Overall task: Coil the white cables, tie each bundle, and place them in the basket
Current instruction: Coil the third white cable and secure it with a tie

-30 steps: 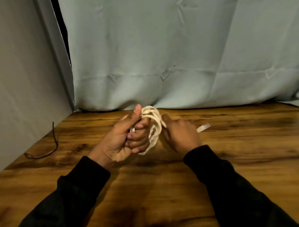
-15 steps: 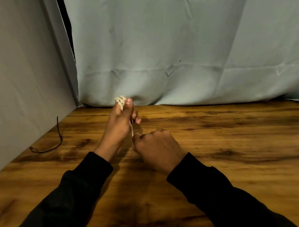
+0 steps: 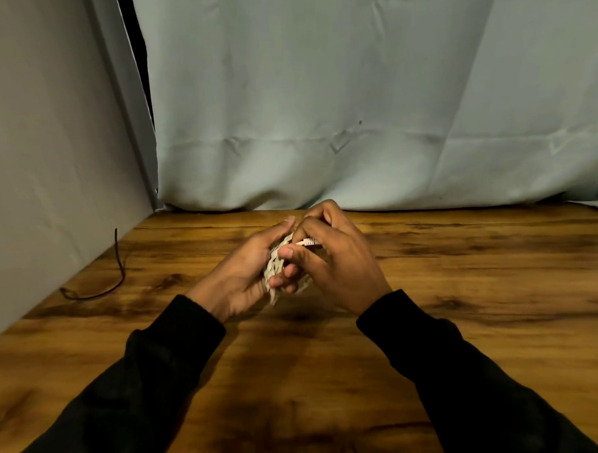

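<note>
The left hand [image 3: 240,280] and the right hand [image 3: 333,259] meet above the middle of the tabletop [image 3: 464,287], and together they hold a small bundle of white cable [image 3: 275,266]. The left hand is curled around the bundle from the left side, its thumb pointing up and its fingers closed under the coils. The right hand covers the bundle from the right, with its fingers bent over the top. Between the thumb and the first finger of the right hand a short white cable end [image 3: 307,242] comes out and points to the right. Most of the bundle is hidden between the two palms, so only a few loops are visible, and it is not possible to tell if it is already tied. Its lower tip hangs a little below the left fingers, above the wood and not touching it.

Both arms wear black sleeves [image 3: 451,373] that reach to the wrists.

Far to the left of the hands a thin dark cord [image 3: 119,265] lies on the tabletop, near a grey wall. Behind the hands a pale cloth backdrop [image 3: 354,104] comes down to the far edge of the tabletop.
</note>
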